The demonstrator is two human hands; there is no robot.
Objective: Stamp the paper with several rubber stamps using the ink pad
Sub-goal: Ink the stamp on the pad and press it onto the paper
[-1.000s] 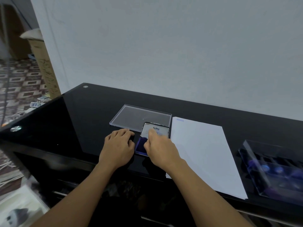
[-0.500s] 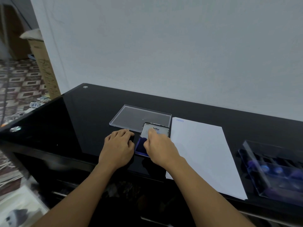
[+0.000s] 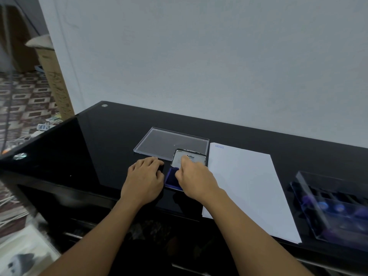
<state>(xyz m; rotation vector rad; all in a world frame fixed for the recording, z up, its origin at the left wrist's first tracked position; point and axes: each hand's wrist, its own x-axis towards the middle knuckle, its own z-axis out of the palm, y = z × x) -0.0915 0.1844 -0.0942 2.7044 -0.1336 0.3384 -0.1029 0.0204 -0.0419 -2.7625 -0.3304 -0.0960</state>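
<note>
An ink pad [image 3: 169, 177] lies open on the black glass table [image 3: 111, 140]. Its blue pad faces up and its labelled lid [image 3: 194, 156] stands raised behind. My right hand [image 3: 196, 178] hovers low over the pad, fingers bunched downward round a rubber stamp that the hand hides. My left hand [image 3: 144, 176] rests on the table, its fingertips at the pad's left edge. To the right of the pad lies the white paper [image 3: 245, 188], with one faint blue imprint [image 3: 219, 147] at its top left corner.
A clear plastic lid [image 3: 171, 143] lies flat behind the ink pad. At the far right stands a clear box [image 3: 334, 206] holding several stamps with blue and purple handles. The wall runs along the table's back edge, and the table's left edge drops to a patterned floor.
</note>
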